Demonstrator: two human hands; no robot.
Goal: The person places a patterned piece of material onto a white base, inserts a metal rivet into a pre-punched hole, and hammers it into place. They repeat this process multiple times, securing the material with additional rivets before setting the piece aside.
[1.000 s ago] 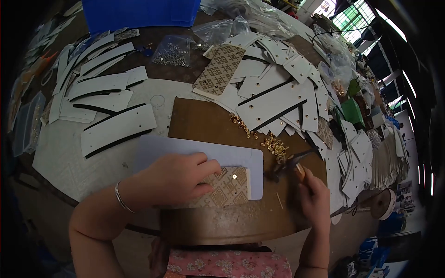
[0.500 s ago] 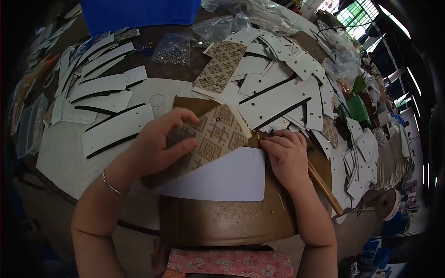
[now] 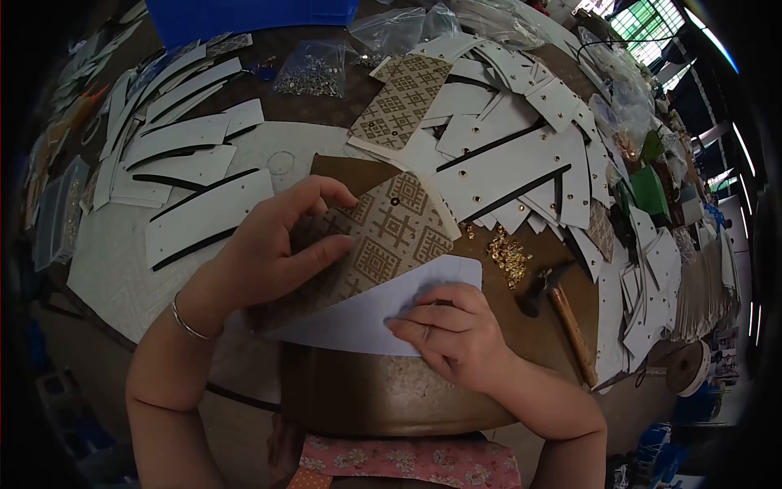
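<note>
Near the middle, a patterned brown piece [image 3: 383, 232] is lifted at an angle over a white sheet [image 3: 366, 322] on the brown work surface [image 3: 350, 383]. My left hand [image 3: 297, 232] lies on the patterned piece at its left, thumb and fingers apart. Over the right part of the white sheet is my right hand [image 3: 456, 330], its fingers pressed together in a pinch; whatever is between them is too small to make out. Small gold fasteners [image 3: 507, 259] lie in a pile above my right hand, beside a hammer [image 3: 566, 322].
White pieces with black edges lie at the left [image 3: 204, 216] and in a large heap at the right [image 3: 505, 167]. A blue bin [image 3: 252, 20], a bag of metal parts [image 3: 314, 73] and a clear plastic box [image 3: 61, 213] stand around the far and left sides.
My right hand has moved from the gold fasteners down and left over the white sheet, uncovering the pile and the hammer head. My left hand stays on the patterned piece.
</note>
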